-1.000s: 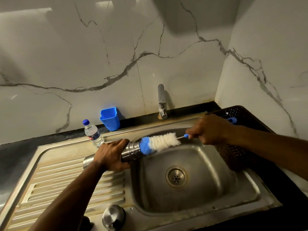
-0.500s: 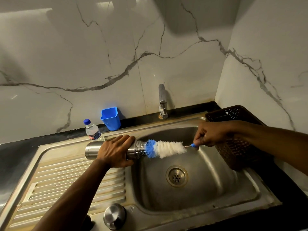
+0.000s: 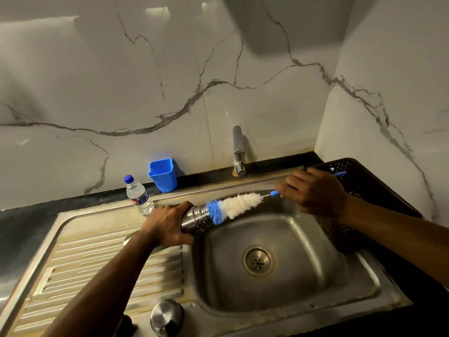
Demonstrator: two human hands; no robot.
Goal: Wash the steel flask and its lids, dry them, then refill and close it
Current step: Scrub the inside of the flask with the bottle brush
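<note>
The left hand [image 3: 167,226] is wrapped round the steel flask [image 3: 194,218], fingers curled over its body, holding it nearly level with the threaded mouth poking out over the sink basin [image 3: 315,276] and the base back over the ribbed draining board [image 3: 102,259]. Just off that mouth sits the bottle brush [image 3: 233,205]: blue bristles touching the rim, white bristles all outside. The right hand [image 3: 313,190] pinches the brush's thin blue handle, fingers closed on it, at the far end from the flask.

What's changed: half a second ago the flask lay flatter and further toward the draining board; now it is tipped mouth-up a little, and the right hand has lifted toward the dark basket [image 3: 364,181] beside it. The brush head is as far out as it was then, so this looks like the top of a scrubbing stroke, the inside wash still in hand. Rinsing, drying and refilling all seem to lie ahead.

Counting outward: one flask, one brush. Nearer the person than the left hand, one round steel lid [image 3: 166,316] rests on the sink's front edge; a dark shape beside it is too hidden to name. Beyond the left hand, one plastic water bottle [image 3: 138,195], one blue cup [image 3: 163,175], and one tap [image 3: 238,152], with no water visibly running.
</note>
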